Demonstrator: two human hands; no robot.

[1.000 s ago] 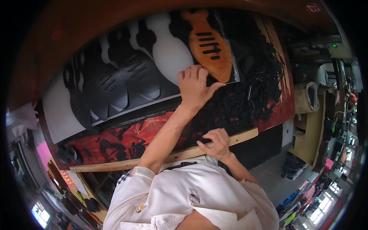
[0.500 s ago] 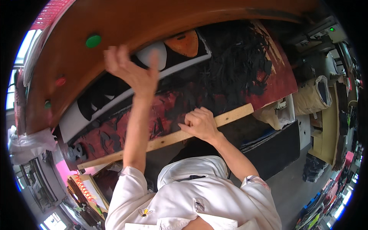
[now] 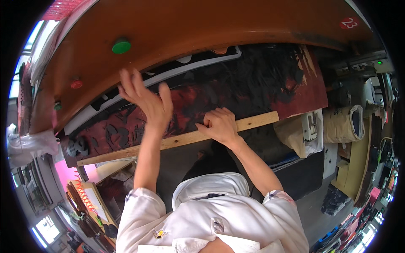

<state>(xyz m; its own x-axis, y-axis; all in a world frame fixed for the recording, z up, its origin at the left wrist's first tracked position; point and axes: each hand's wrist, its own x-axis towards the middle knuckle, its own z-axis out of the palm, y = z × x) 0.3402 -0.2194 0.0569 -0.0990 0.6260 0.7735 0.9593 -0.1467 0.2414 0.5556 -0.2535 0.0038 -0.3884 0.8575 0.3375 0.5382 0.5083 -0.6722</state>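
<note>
My left hand is raised with spread fingers in front of the brown machine body's edge, holding nothing. Below its green button, that machine overhangs a white-rimmed board. Only the lower tips of an orange piece and a white piece show on the board. My right hand is curled closed and rests at the wooden strip along the bench's front edge. Its palm faces down, so anything inside is hidden. Black scraps cover much of the red bench top.
Red and dark green buttons sit on the machine's left side. At the right stand a rolled tan sack and a pale container. A clear plastic bag hangs at the left.
The machine body has shifted rightward and covers more of the board, mostly hiding the white and orange pieces. My left hand has come lower; my right hand stays at the strip.
</note>
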